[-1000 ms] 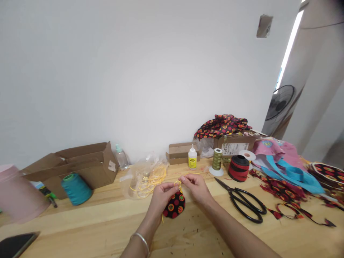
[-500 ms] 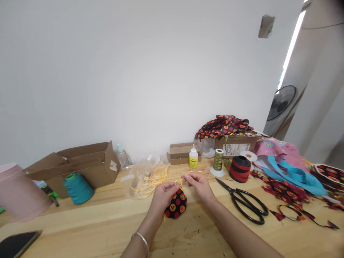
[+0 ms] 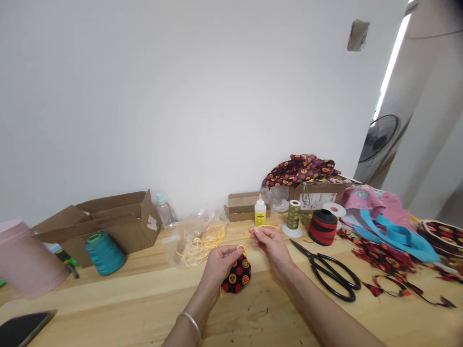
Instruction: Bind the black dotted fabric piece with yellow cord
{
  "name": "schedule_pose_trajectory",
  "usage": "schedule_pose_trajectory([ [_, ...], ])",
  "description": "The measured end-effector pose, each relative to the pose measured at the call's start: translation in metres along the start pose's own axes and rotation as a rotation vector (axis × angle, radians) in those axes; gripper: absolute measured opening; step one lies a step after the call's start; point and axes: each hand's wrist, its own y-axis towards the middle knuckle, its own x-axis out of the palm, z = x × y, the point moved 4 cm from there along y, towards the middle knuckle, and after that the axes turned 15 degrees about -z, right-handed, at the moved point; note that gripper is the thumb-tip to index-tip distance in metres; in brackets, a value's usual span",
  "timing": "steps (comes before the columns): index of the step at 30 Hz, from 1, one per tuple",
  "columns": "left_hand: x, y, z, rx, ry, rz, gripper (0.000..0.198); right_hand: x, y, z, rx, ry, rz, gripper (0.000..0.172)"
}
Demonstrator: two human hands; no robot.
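Observation:
A small black fabric pouch [image 3: 238, 275] with red, orange and green round motifs hangs from my left hand [image 3: 219, 263]. The thumb and fingers of that hand pinch its top, where yellow cord is looped and knotted. Up and to the right, my right hand [image 3: 270, 245] pinches the yellow cord [image 3: 266, 226], whose free end sticks out past the fingertips to the right. A short yellow cord end also shows below my left hand. The exact shape of the knot is too small to make out.
Black-handled scissors [image 3: 331, 274] lie right of my right hand. Behind stand a glue bottle [image 3: 260, 212], a green thread spool [image 3: 293, 215] and a red-black cord spool [image 3: 322, 227]. A plastic bag of yellow cord [image 3: 208, 238], a teal thread cone [image 3: 104, 254] and cardboard boxes [image 3: 119, 229] are leftward.
My right hand has moved slightly right, away from my left hand, with the cord. The yellow loop at the pouch top has become smaller. My left hand stays in place.

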Motion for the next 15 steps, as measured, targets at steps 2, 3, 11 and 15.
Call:
schedule_pose_trajectory([
  [2,-0.0008,0.0006,-0.0005,0.002,0.020,0.008,0.022,-0.0009,0.0000,-0.0020,0.000,0.051,0.002,0.021],
  [3,-0.0009,0.0007,-0.0006,0.005,0.029,0.010,0.023,-0.0011,0.0000,-0.0032,-0.003,0.077,0.000,0.021],
  [11,0.0004,0.0010,-0.0005,0.036,0.071,-0.016,0.025,0.0033,-0.0020,-0.0099,-0.006,0.217,-0.069,0.018],
  [15,-0.0011,0.0024,-0.0021,0.049,0.088,-0.015,0.027,0.0035,-0.0028,-0.0099,-0.005,0.248,-0.085,0.018],
])
